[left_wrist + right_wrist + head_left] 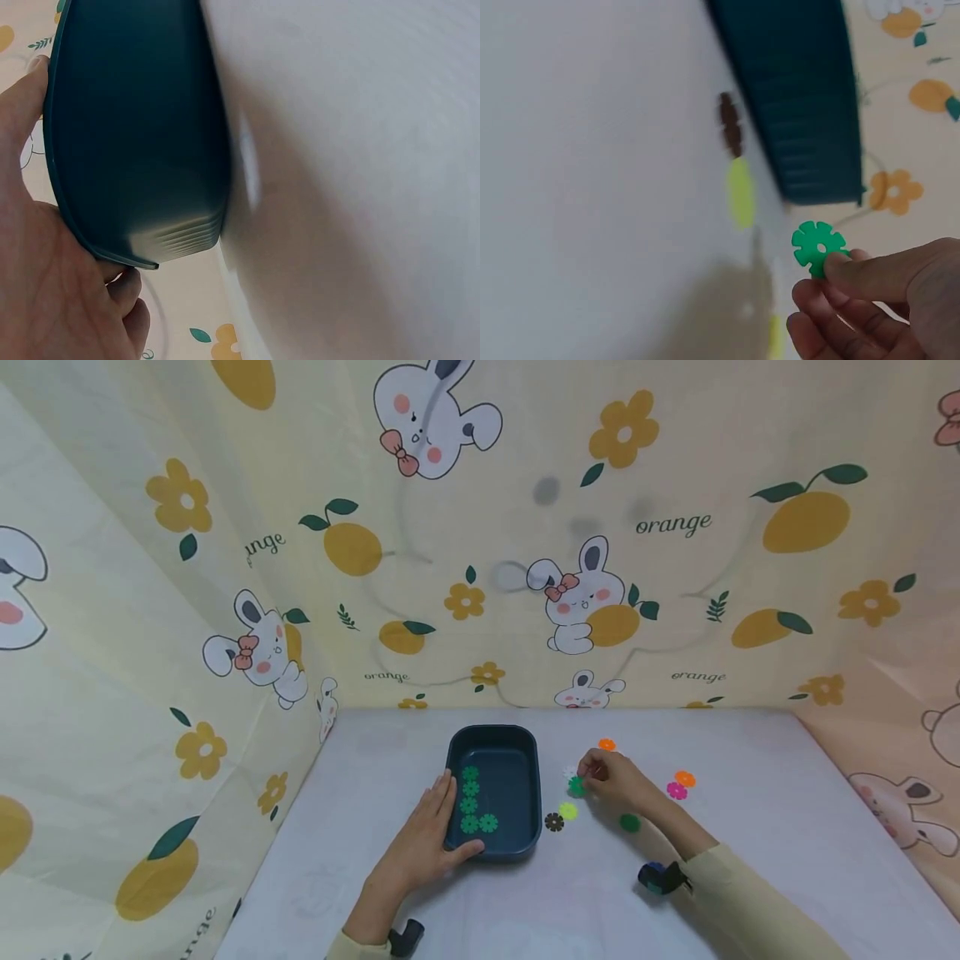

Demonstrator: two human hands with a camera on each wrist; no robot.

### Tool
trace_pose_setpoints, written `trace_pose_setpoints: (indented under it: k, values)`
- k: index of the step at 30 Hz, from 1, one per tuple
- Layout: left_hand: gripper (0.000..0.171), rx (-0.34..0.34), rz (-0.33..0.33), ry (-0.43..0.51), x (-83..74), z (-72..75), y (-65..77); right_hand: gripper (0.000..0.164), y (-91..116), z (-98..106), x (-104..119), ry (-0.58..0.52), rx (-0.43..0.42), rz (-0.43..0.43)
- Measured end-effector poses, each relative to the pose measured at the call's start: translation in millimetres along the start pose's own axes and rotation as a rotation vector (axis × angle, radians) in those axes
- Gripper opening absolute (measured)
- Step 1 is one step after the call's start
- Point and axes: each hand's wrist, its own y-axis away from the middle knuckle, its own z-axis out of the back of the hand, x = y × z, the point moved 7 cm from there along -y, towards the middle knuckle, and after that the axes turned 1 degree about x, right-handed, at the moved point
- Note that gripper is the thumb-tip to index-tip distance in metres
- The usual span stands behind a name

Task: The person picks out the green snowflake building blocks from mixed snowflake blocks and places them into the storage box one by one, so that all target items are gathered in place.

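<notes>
printed backdrop reads "orange"; right hand pinches green disc.

From here I see a white table bearing a blue tub. Right of it lie a brown disc, yellow disc, white disc, dark green disc, pink disc and two orange discs.

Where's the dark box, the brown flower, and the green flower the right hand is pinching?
Dark box [506, 783]: head view, bare floor inside.
Brown flower [554, 823]: head view, near its middle.
Green flower [809, 241]: right wrist view, beside its center hole.
</notes>
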Motion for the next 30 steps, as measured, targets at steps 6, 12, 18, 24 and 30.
trace_pose_setpoints:
  k: [6, 12, 18, 24, 30]
  values:
    - [0.115, 0.002, 0.002, -0.001, -0.5, 2.1, -0.1, 0.011, -8.4, 5.9, 23.7, -0.069, -0.001, 0.08]
    - [0.115, 0.006, 0.0, 0.006, -1.8, 2.7, 0.4, 0.01, -16.1, 2.2, 45.7, -0.186, 0.039, 0.098]
    - [0.114, 0.01, 0.0, 0.001, -2.4, 2.8, 0.3, 0.011, -24.8, -8.4, 69.9, -0.25, 0.1, 0.191]
    - [0.114, 0.016, 0.008, 0.003, -1.2, 2.9, -0.1, 0.011, -41.1, -28.6, 92.3, -0.276, 0.186, 0.274]
    - [0.114, 0.019, 0.006, 0.019, -1.2, 2.8, 0.4, 0.009, -56.9, -52.3, 106.5, -0.231, 0.264, 0.277]
